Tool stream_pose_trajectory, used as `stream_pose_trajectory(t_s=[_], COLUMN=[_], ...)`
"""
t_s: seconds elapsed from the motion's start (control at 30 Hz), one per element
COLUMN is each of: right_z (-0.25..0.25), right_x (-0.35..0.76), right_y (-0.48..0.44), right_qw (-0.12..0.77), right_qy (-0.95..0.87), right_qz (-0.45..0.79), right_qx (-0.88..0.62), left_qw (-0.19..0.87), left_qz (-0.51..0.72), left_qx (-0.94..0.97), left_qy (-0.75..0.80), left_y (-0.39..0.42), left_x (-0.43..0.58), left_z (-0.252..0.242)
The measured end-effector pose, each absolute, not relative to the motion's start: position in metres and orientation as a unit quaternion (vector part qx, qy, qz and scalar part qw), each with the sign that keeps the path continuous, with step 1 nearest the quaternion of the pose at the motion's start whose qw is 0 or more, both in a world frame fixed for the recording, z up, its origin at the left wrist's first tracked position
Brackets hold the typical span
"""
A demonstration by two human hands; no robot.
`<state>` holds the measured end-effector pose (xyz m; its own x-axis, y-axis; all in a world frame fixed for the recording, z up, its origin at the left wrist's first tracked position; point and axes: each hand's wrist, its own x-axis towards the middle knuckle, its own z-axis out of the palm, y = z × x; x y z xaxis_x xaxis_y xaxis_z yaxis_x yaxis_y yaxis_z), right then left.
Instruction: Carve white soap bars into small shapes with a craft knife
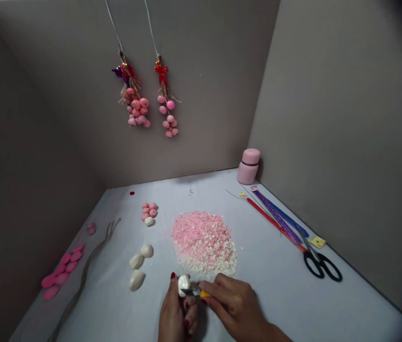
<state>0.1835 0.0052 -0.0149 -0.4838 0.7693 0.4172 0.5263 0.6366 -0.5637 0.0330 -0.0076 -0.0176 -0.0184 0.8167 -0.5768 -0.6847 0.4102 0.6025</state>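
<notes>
At the bottom centre, my left hand (177, 311) is closed around a small white rounded piece (183, 283). My right hand (232, 304) grips a knife by its yellow handle (205, 293), and the dark blade lies against the front of the white piece. Just beyond both hands spreads a heap of pink and white shavings (204, 240). To the left lie white uncut-looking lumps (137, 280) and, farther back, a cluster of pink beads (153, 213) with a white one (149, 221) beside it.
Bright pink oval pieces (60, 269) and a long cord (85, 270) lie at left. Black-handled scissors (323, 267), a red strip (268, 218) and purple strips (280, 219) are at right. A pink flask (248, 166) stands at the back; bead bunches (137, 107) hang above.
</notes>
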Motion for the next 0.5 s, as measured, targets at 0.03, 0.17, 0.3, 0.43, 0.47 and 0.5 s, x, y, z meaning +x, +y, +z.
stream_pose_trajectory(t_s=[0.03, 0.17, 0.3, 0.43, 0.47, 0.5], right_z=[-0.015, -0.017, -0.017, -0.015, -0.014, -0.014], right_x=[0.184, 0.19, 0.194, 0.191, 0.191, 0.19], right_y=[0.006, 0.013, 0.018, 0.014, 0.013, 0.012], right_qw=[0.331, 0.341, 0.375, 0.365, 0.362, 0.363], right_qy=[-0.841, -0.81, -0.785, -0.811, -0.812, -0.81], right_qz=[0.182, 0.203, 0.228, 0.219, 0.22, 0.223], right_qx=[-0.388, -0.432, -0.436, -0.4, -0.401, -0.404], left_qw=[0.702, 0.717, 0.693, 0.671, 0.67, 0.667], left_qz=[0.532, 0.505, 0.514, 0.54, 0.553, 0.566], left_qx=[0.072, 0.101, 0.114, 0.129, 0.129, 0.131], left_qy=[0.468, 0.47, 0.492, 0.491, 0.479, 0.467], left_y=[-0.008, -0.008, -0.008, -0.008, -0.009, -0.009], left_x=[0.033, 0.033, 0.033, 0.033, 0.034, 0.034], left_z=[-0.016, -0.01, -0.007, -0.012, -0.013, -0.014])
